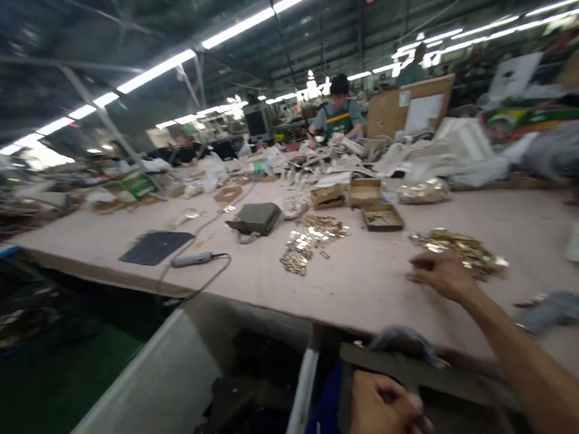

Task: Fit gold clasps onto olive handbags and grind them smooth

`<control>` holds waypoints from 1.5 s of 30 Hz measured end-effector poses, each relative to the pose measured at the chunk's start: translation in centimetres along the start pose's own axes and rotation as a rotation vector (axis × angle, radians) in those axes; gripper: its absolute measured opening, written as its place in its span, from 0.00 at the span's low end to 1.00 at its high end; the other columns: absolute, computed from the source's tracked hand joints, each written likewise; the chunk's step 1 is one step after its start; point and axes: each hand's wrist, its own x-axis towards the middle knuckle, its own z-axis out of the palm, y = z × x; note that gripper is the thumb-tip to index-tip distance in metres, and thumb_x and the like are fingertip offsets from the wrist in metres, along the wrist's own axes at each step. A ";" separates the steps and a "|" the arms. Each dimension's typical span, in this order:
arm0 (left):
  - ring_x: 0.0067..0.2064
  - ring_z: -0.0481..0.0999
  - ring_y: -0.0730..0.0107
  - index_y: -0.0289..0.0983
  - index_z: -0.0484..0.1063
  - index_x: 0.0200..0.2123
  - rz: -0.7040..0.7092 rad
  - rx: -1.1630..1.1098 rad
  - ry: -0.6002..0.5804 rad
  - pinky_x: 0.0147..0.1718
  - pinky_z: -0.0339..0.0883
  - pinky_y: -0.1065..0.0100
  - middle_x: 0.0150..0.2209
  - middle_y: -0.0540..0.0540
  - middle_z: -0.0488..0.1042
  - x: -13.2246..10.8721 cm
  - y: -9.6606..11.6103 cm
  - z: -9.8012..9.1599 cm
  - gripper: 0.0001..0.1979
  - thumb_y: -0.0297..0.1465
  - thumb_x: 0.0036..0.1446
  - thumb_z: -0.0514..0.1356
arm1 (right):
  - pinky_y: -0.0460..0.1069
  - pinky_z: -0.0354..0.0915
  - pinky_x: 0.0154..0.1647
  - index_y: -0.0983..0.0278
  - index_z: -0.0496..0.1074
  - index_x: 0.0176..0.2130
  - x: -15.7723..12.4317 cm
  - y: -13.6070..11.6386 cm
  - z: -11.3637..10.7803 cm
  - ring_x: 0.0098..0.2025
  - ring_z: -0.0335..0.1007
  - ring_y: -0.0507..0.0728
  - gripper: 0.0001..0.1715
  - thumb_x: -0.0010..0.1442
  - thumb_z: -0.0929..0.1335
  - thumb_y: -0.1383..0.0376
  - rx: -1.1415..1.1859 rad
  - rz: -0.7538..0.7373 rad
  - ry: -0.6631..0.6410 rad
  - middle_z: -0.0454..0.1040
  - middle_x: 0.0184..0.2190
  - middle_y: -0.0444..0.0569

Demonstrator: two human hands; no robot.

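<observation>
My right hand [442, 275] reaches over the table beside a pile of small gold metal pieces [465, 250]. Its thumb and fingers are pinched together at the pile's near left side, and whatever lies between them is too small to make out. Lower down, my left hand [382, 413] rests at a dark olive bag [458, 387] with a grey-wrapped handle [404, 338]. The fingers of that hand are curled closed, and blur hides what is in them. The bag lies at the table's near edge, with something blue [325, 415] at its left side.
A second heap of gold pieces [306, 242] lies mid-table near small open boxes [382, 218] and an olive folded bag [258, 218]. Left are a corded grey tool [192, 259] and a dark sheet [156, 247]. A white-walled bin [148, 395] holds dark items below. A co-worker [338, 116] stands across.
</observation>
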 end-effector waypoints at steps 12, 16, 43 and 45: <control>0.19 0.70 0.71 0.28 0.77 0.25 0.070 0.014 -0.039 0.16 0.58 0.76 0.27 0.33 0.79 -0.4 0.5 0.5 0.27 0.49 0.51 0.73 | 0.51 0.66 0.46 0.63 0.81 0.41 -2.5 -3.1 -0.9 0.43 0.75 0.59 0.12 0.59 0.72 0.61 -0.226 0.206 -0.117 0.82 0.41 0.52; 0.19 0.70 0.71 0.28 0.78 0.26 0.062 0.028 -0.028 0.16 0.58 0.76 0.27 0.33 0.79 -0.5 0.3 0.5 0.27 0.50 0.51 0.73 | 0.49 0.65 0.40 0.63 0.81 0.39 -2.3 -3.6 0.1 0.36 0.74 0.56 0.08 0.57 0.72 0.65 -0.180 0.195 -0.183 0.80 0.34 0.49; 0.19 0.72 0.70 0.29 0.78 0.30 0.065 0.043 0.052 0.15 0.62 0.78 0.27 0.35 0.79 -1.5 0.2 0.0 0.20 0.43 0.52 0.73 | 0.50 0.64 0.38 0.63 0.78 0.43 -6.8 -7.4 -2.2 0.35 0.70 0.55 0.10 0.61 0.71 0.65 0.230 0.014 -0.300 0.77 0.34 0.47; 0.19 0.72 0.70 0.29 0.79 0.31 0.054 0.027 0.057 0.16 0.64 0.77 0.26 0.35 0.79 -1.7 0.4 -0.2 0.21 0.43 0.50 0.74 | 0.51 0.66 0.41 0.62 0.80 0.47 -8.6 -8.9 -3.2 0.39 0.71 0.56 0.12 0.63 0.71 0.63 0.333 -0.001 -0.285 0.78 0.38 0.49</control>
